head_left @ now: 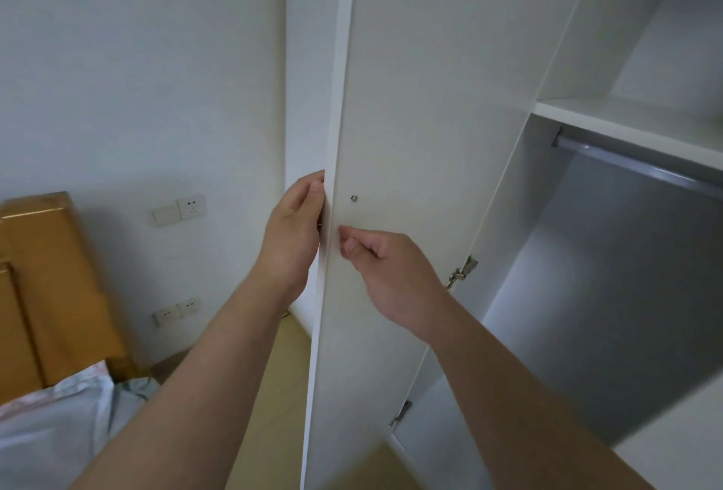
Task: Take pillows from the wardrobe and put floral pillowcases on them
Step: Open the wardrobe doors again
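A white wardrobe door [414,106] stands swung open in front of me, its inner face towards me. My left hand [293,231] grips the door's free edge from the outer side, fingers wrapped around it. My right hand [385,274] touches the inner face near that edge, fingers curled, just below a small metal screw [354,198]. The wardrobe interior [610,313] to the right shows a white shelf [626,121] and a metal hanging rail [633,162]. No pillow is visible inside. Pale fabric [54,423] lies on the bed at lower left.
A wooden headboard [47,286] stands at the left against a white wall with a switch and sockets [180,209] and lower sockets [176,311]. Two metal hinges [463,272] hold the door. Light wooden floor [274,391] runs between bed and wardrobe.
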The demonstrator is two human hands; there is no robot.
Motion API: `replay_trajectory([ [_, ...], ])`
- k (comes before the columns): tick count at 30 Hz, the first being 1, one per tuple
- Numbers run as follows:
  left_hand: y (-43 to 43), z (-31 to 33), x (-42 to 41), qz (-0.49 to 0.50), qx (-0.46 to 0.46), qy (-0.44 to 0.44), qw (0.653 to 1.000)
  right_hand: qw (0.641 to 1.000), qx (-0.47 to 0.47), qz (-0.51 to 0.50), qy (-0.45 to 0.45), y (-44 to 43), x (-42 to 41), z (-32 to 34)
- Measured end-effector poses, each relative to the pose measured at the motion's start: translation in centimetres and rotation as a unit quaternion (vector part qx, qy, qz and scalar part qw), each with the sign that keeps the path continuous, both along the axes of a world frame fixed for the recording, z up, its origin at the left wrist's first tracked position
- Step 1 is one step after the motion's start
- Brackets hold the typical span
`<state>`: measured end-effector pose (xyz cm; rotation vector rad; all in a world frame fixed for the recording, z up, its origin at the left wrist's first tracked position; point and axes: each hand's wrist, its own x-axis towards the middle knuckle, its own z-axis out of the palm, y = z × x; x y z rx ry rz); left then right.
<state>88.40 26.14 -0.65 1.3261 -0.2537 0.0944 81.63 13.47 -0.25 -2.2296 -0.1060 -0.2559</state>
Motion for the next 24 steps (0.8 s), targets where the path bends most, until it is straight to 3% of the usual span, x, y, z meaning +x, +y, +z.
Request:
replay_trajectory([
  [3,0.6,-0.9,-0.1,0.023,-0.057,0.020,0.998,1.000,0.011,0.009,-0.007,0.1,0.9,-0.1],
  [6,-0.3,-2.2,-0.9,0.146,-0.051,-0.003,0.988,1.000,0.008,0.021,-0.005,-0.7,0.7,-0.5],
  [9,-2.1,-2.8,-2.7,0.309,0.023,-0.101,0.945,1.000,0.000,0.020,0.002,-2.4,-0.7,-1.1],
  [12,-3.8,-2.3,-4.1,0.378,0.096,-0.271,0.880,0.999,-0.031,-0.010,0.002,-5.0,-2.8,-1.1],
  [15,-7.4,-1.5,-5.9,0.314,0.124,-0.380,0.861,0.998,-0.012,-0.060,0.002,-8.6,-5.2,-0.9],
  [17,-10.6,-1.4,-7.2,0.229,0.135,-0.379,0.887,0.992,0.032,-0.122,-0.017,-11.3,-6.8,-0.8],
  [20,-16.2,-1.3,-8.9,0.073,0.171,-0.294,0.938,0.969,0.038,-0.238,-0.060,-15.8,-9.6,-0.7],
  [24,-23.8,-1.0,-11.0,-0.194,0.205,-0.143,0.949,0.915,0.008,-0.392,-0.099,-22.2,-14.5,-0.4],
])
